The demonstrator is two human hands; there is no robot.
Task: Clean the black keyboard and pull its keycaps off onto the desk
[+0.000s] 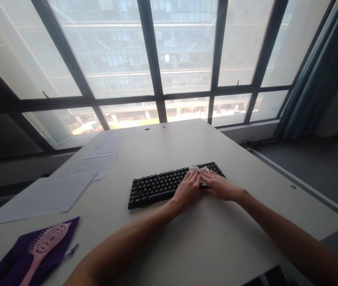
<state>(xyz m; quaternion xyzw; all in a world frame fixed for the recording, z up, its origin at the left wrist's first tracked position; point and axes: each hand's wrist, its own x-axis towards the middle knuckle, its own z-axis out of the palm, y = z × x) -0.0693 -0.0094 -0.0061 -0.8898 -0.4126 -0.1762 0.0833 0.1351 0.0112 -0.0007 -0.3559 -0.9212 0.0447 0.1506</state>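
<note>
A black keyboard (157, 186) lies at a slant on the white desk (169, 147). Over its right part, a crumpled white tissue (194, 169) is pressed against the keys. My left hand (188, 186) has its fingers together on the tissue's left side. From the right, my right hand (219, 186) holds the tissue too, fingertips meeting those of the left hand. Both hands cover some of the keys and part of the tissue. A short bit of dark cable shows under the keyboard's front left edge.
Printed paper sheets (47, 190) overlap along the desk's left side. Nearer, a pink hairbrush (48, 240) rests on a purple drawstring pouch (73, 226). Beyond the desk's far edge stand tall framed windows (183, 47), with a blue curtain (312, 87) at the right.
</note>
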